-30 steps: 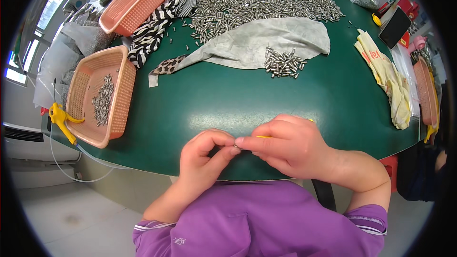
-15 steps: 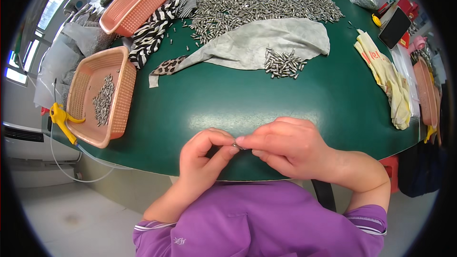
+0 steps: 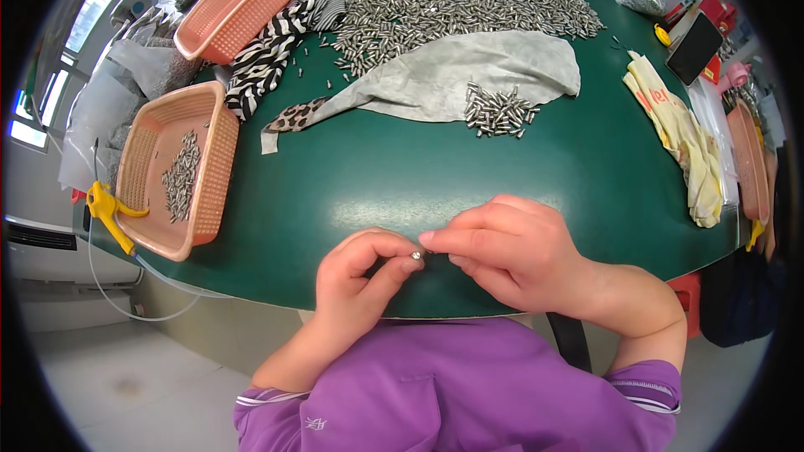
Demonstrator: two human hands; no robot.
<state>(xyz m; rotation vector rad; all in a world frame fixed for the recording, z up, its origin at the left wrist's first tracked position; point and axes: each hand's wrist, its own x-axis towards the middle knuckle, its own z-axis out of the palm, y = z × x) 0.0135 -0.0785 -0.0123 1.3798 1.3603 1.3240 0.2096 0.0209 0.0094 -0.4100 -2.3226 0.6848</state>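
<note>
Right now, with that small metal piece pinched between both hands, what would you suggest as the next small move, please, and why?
Probably carry the small metal piece, pinched between left hand and right hand, left to the pink basket, which already holds similar pieces.

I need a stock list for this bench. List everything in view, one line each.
table: one, dark green, fills mid-frame
loose metal pins: large heap, silver, far side
small pin pile: one, silver, on grey cloth
grey cloth: one, centre
striped cloth: one, black and white, left of heap
pink baskets: two, one far left, one near left holding pins
yellow gloves: a pile, right edge
small metal pin: one, silver, between both hands
left hand: pinching pin
right hand: pinching pin
</note>
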